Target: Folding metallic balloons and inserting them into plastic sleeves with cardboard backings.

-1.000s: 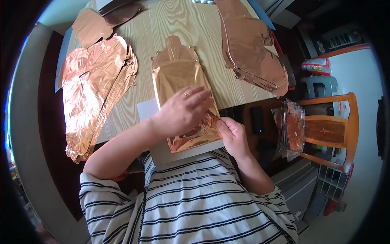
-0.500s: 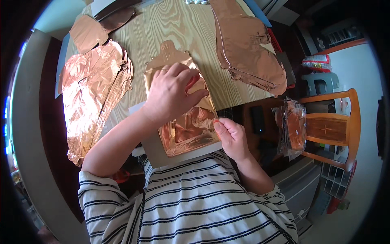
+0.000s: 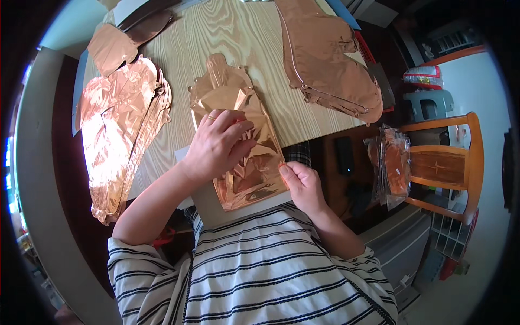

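A shiny rose-gold foil balloon (image 3: 260,130), flat and folded into a narrow panel, lies over a pale grey board (image 3: 208,208) at the table's near edge. Its rounded, tabbed end points away from me. My left hand (image 3: 219,143) rests across the middle of the foil, fingers curled and thumb bent towards them; whatever they pinch, if anything, is hidden. At the right edge, my right hand (image 3: 303,184) grips the folded foil between thumb and fingers. Wrinkles and reflections cross the foil between both hands.
Flat foil balloons (image 3: 116,130) are stacked on the wooden table (image 3: 189,49) at left, with another stack (image 3: 325,59) at right. Clear-bagged foil pieces (image 3: 392,165) sit by a wooden chair (image 3: 471,168). A grey-green stool (image 3: 430,103) stands behind.
My left hand has slid towards me and slightly left along the foil, uncovering more of its far end. My right hand keeps its grip and has shifted slightly left.
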`<control>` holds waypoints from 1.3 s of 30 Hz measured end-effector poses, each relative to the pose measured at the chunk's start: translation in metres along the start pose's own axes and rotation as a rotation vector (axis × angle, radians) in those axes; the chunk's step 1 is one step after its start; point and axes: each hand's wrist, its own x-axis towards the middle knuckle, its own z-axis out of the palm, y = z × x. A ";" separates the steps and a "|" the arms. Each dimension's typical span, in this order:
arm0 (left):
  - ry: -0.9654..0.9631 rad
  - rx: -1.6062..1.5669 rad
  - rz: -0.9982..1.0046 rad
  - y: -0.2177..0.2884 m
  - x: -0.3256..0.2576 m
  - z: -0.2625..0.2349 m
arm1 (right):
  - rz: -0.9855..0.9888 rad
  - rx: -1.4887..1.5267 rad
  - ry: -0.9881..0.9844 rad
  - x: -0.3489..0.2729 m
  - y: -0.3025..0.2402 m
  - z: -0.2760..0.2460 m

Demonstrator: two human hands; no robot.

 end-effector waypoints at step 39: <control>0.023 -0.025 0.044 -0.013 0.005 -0.003 | 0.020 0.031 0.102 -0.001 0.006 0.003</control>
